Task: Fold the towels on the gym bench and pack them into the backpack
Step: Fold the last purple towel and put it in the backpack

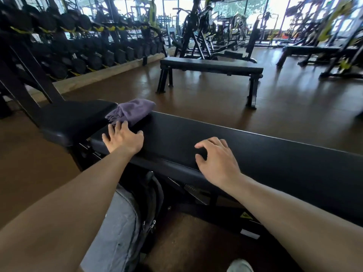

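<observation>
Purple towel [131, 111]: crumpled, unfolded, lying at the left end of the black table [255, 146]. Grey-black backpack [125, 218]: upright on the floor, against the table's near side.

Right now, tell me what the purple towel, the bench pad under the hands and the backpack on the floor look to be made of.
Purple towel: soft woven or microfibre cloth, matte, since it lies bunched in loose folds.
Bench pad: probably vinyl or faux leather over padding; black, fine grain, faint sheen along the edge.
Backpack: likely synthetic fabric, with a grey heathered panel, black trim and metal-looking zipper pulls.
</observation>
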`<state>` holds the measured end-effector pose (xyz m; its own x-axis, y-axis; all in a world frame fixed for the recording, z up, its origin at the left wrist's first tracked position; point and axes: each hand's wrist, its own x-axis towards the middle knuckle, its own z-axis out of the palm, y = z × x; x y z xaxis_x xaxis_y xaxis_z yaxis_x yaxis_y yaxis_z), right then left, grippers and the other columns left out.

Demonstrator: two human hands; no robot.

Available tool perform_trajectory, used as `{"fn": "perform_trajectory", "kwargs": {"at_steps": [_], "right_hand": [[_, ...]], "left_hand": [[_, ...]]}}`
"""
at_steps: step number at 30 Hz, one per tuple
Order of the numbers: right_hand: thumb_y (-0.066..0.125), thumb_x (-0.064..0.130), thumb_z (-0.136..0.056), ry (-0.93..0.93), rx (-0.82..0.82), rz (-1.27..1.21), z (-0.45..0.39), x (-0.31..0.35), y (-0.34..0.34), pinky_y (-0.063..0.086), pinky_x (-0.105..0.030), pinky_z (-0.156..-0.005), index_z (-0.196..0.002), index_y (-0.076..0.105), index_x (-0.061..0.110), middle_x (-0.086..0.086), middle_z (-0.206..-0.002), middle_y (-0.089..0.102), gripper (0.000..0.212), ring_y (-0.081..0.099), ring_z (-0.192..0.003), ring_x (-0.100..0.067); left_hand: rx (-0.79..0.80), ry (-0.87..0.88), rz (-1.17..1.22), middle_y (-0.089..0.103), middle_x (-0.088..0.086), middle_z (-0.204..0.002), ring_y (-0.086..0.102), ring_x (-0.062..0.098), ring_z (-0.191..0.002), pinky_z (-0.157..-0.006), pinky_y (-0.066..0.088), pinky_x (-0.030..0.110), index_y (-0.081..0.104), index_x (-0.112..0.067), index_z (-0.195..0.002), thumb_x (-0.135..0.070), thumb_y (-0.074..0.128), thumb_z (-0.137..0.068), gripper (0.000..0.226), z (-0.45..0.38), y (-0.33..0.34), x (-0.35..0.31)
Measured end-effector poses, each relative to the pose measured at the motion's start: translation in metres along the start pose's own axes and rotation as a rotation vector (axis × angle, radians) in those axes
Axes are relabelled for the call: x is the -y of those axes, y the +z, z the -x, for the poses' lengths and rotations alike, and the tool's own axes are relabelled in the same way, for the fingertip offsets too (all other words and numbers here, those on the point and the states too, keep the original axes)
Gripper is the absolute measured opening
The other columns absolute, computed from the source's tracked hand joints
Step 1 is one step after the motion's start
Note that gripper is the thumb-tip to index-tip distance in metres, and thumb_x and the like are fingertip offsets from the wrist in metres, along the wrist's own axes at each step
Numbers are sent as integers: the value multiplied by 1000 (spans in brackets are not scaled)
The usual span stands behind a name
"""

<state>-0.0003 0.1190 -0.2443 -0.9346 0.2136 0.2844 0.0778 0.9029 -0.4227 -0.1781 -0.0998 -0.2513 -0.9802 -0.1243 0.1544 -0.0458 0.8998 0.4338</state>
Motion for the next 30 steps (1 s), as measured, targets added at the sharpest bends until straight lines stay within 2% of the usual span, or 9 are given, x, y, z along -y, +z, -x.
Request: {"fn": "perform_trajectory", "kwargs": {"at_steps": [3,7,11,15,19,21,23,26,30], "right_hand": [[59,35,-98,47,17,-39,15,-12,-11,36,-34,-113,-133,58,29,9,-137,53,36,39,-132,-15],[58,36,-99,33,56,-33,28,-24,-23,34,-32,-114,-130,60,30,9,-136,53,32,38,-133,-14],[62,33,-97,48,43,-77,27,-32,-31,34,-28,-109,-134,57,29,9,-133,57,37,43,-131,-14],[74,42,-85,14,60,-114,27,-33,-36,39,-30,-104,-138,48,32,10,-130,61,60,46,-124,-16],[84,59,-64,78,55,-136,36,-40,-43,44,-37,-101,-134,44,28,8,-129,59,86,46,-122,-16],[83,56,-68,105,23,-115,41,-48,-46,45,-40,-99,-128,50,28,8,-124,63,73,51,-118,-17],[77,40,-80,95,-4,-105,45,-54,-46,49,-40,-95,-117,59,30,7,-113,68,43,58,-113,-19],[68,22,-89,115,-65,-192,47,-58,-46,52,-35,-88,-105,66,31,9,-102,72,19,65,-102,-17],[65,17,-95,189,-121,-360,44,-60,-61,52,-31,-81,-100,53,40,9,-93,73,26,70,-90,-16]], "left_hand": [[20,14,-90,27,6,-165,8,29,-156,-123,8,56,41,-22,-151,-53,47,-96,64,-12,1,-2],[-94,209,-143,48,18,-144,34,41,-138,-115,27,55,61,-15,-132,-33,54,-98,39,-5,4,-17],[56,498,-152,58,15,-136,45,39,-128,-106,39,48,65,-18,-121,-33,57,-97,29,39,2,-64],[208,680,221,70,0,-98,63,23,-94,-77,43,30,65,-26,-98,-30,61,-98,6,117,0,-107],[417,480,671,69,6,-89,65,20,-80,-70,50,24,66,-14,-107,-9,46,-103,21,159,-6,-121],[688,357,951,69,13,-83,69,18,-70,-66,59,22,64,-6,-116,7,39,-101,31,168,-15,-121],[778,380,1005,72,14,-89,73,17,-75,-73,62,23,64,-6,-117,12,47,-98,31,174,-19,-121],[554,520,824,71,5,-100,71,18,-90,-85,60,26,64,-17,-113,7,68,-89,35,174,-15,-121],[261,613,453,61,-10,-110,60,9,-100,-93,50,25,64,-23,-123,-24,84,-81,46,159,-18,-110]]}}
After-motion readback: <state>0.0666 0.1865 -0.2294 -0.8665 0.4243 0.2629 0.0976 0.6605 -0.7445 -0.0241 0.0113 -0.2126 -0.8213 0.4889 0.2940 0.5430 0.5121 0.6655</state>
